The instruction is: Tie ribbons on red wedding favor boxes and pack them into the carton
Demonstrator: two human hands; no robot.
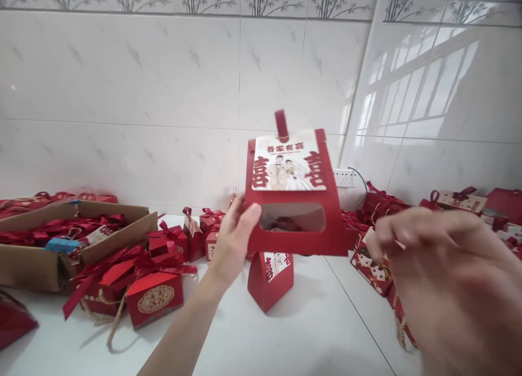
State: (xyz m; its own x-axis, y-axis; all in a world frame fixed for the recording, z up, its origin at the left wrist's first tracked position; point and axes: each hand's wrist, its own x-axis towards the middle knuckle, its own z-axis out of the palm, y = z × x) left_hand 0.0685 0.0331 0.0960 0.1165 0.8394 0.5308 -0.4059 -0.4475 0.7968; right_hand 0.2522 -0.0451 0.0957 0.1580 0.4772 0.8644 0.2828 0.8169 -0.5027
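My left hand (234, 237) grips the left side of a red gift box (293, 243), thumb on its front, and holds it up over the white surface. The box has a white label with a printed couple and red characters, a clear window below it, and a short dark red ribbon loop on top. Beneath and behind it stands a smaller red gift box (271, 292) with a similar label. My right hand (436, 278) is raised at the right, apart from the box. It is smeared by motion and its fingers are bent; nothing shows in it.
On the left stands an open cardboard box (118, 251) with red ribbons and blue binder clips inside. Red boxes with bows and rope handles (157, 300) lie beside it. More red gift boxes (371, 264) crowd the right. A power strip (346, 177) sits against the tiled wall (163, 77).
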